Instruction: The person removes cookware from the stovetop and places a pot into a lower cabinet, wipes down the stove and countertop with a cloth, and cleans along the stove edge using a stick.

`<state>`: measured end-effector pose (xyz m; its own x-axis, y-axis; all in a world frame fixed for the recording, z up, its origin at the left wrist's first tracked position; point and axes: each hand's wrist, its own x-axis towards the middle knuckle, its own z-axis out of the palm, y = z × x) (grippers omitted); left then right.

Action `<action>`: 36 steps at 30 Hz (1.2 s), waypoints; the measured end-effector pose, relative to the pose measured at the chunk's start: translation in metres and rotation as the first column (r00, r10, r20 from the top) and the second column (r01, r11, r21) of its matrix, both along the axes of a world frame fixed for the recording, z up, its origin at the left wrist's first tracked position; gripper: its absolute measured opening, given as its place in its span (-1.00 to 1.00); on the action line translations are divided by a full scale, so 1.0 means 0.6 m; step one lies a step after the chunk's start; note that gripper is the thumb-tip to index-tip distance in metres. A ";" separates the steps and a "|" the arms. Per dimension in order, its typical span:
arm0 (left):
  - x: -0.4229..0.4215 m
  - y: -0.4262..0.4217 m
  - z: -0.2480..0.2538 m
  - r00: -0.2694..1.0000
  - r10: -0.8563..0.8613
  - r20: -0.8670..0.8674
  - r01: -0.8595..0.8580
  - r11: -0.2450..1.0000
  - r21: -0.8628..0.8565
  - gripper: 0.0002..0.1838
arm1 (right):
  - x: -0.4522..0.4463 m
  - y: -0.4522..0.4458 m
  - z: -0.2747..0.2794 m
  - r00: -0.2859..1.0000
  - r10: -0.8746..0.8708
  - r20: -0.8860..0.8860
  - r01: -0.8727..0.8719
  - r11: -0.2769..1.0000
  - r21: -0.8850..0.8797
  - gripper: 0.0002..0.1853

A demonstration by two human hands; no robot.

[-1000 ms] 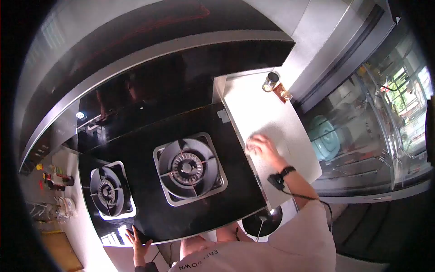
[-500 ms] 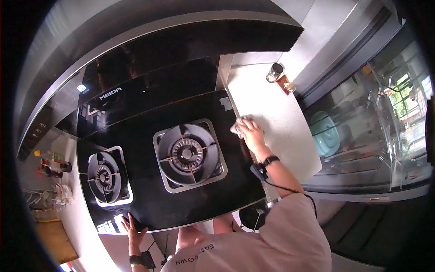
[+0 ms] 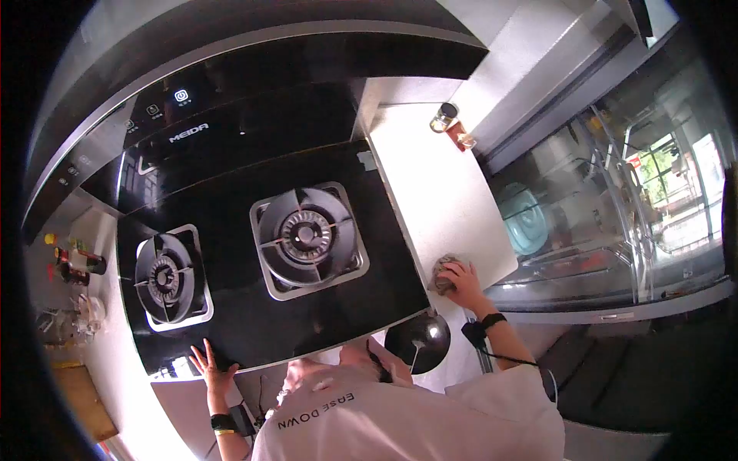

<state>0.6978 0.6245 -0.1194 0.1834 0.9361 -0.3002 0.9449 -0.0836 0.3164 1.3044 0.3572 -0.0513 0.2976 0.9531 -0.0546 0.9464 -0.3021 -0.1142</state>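
My right hand [image 3: 461, 283] is closed on a crumpled greyish cloth [image 3: 445, 274], pressed on the white counter [image 3: 438, 192] near its front edge, right of the stove. Fingers spread, my left hand [image 3: 213, 370] rests at the front left edge of the black glass cooktop [image 3: 231, 307] and holds nothing. Between the hands are a large burner [image 3: 307, 236] at the centre and a smaller burner [image 3: 164, 279] at the left. Both wrists wear black bands with a small device.
A dark-lidded jar [image 3: 443, 117] and a red packet [image 3: 460, 137] stand at the counter's back. Bottles [image 3: 73, 265] are at the far left. A round black pan [image 3: 417, 343] sits below the front edge. A glass-fronted cabinet [image 3: 600, 223] with a light-blue dish is on the right.
My right hand has moved with the cloth from the seam beside the cooktop toward me, to the counter's front part. My left hand stays at the cooktop's front edge. The view has shifted.
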 end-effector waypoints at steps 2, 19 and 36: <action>0.011 0.000 0.010 0.999 0.030 0.014 -0.029 0.999 -0.020 0.27 | 0.049 0.010 -0.014 0.993 0.095 -0.077 -0.079 0.979 0.190 -0.60; 0.000 0.008 -0.006 0.998 -0.022 -0.061 0.021 1.000 -0.016 0.23 | 0.298 0.121 -0.187 0.770 -0.584 0.258 0.625 0.771 -0.121 -0.70; 0.005 -0.003 -0.004 0.998 -0.034 0.045 0.028 0.991 0.129 0.21 | 0.060 0.255 -0.086 0.825 -0.419 -0.379 0.530 0.806 0.262 -0.89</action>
